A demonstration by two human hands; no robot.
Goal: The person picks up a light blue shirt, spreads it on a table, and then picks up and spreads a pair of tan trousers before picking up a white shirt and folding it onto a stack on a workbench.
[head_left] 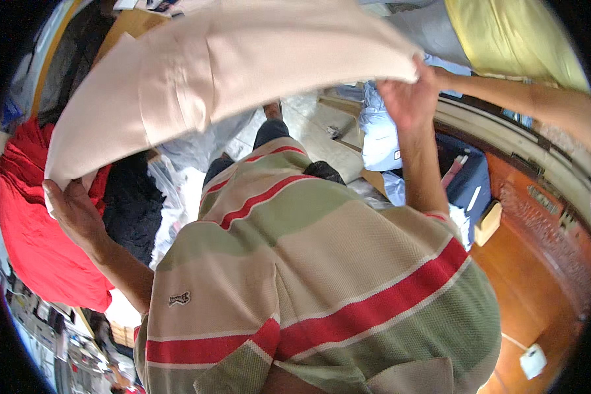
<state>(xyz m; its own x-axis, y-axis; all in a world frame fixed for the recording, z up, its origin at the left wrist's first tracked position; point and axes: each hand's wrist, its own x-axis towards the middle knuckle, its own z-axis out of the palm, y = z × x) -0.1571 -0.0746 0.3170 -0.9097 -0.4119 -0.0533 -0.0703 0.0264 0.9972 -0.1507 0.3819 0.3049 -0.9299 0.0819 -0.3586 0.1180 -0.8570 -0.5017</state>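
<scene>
A wide piece of pale pink fabric (pixel 262 52) is stretched in an arc in front of me, with a stitched strip and a few folds near its middle. My left hand (pixel 79 210) grips its lower left corner, thumb on the near side and fingers partly hidden by the cloth. At the opposite end, my right hand (pixel 410 98) is closed on the right corner, with the edge pinched between the fingers. The fabric is lifted off any surface and bows upward between the two hands.
Red cloth (pixel 46 223) and black cloth (pixel 134 203) lie by my left arm. Light blue folded garments (pixel 379 131) are beside my right forearm. Another person's forearm (pixel 525 102) reaches in from the right, near yellow fabric (pixel 499 39). An orange-brown wooden surface (pixel 532 276) stands at right.
</scene>
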